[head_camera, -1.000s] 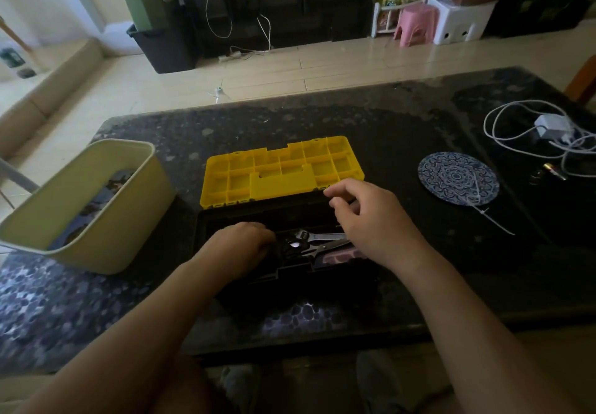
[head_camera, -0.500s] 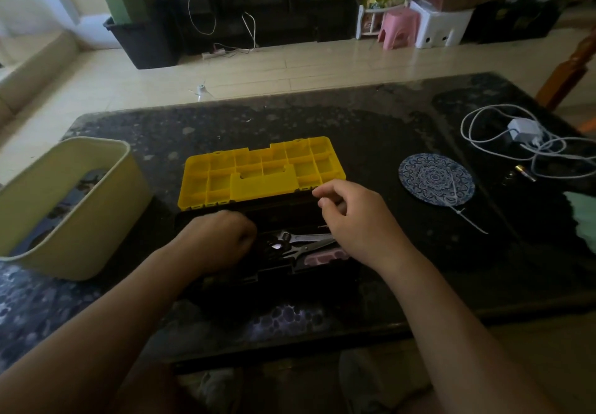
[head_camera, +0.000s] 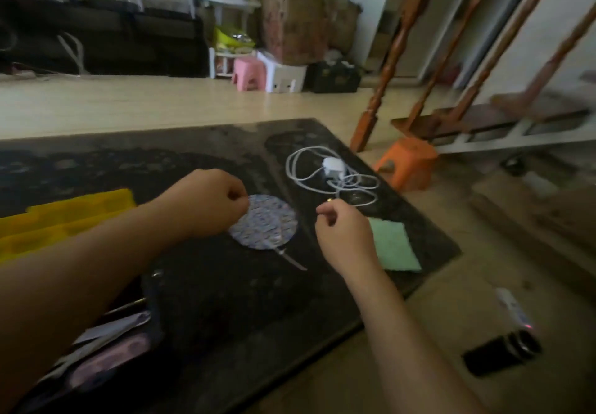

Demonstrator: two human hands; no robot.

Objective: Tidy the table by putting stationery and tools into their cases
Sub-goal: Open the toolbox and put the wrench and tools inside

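Over the dark bench [head_camera: 225,284], left hand [head_camera: 209,204] curled at the round coaster's [head_camera: 267,226] rim, grip pinching or touching unclear, grip of right hand [head_camera: 342,233] curled empty near a small brass piece [head_camera: 329,200], open toolbox [head_camera: 64,217] of tools [head_camera: 106,333] far left.

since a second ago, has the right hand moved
Yes. The right hand was left of the coaster; now it is right of it, near the charger.
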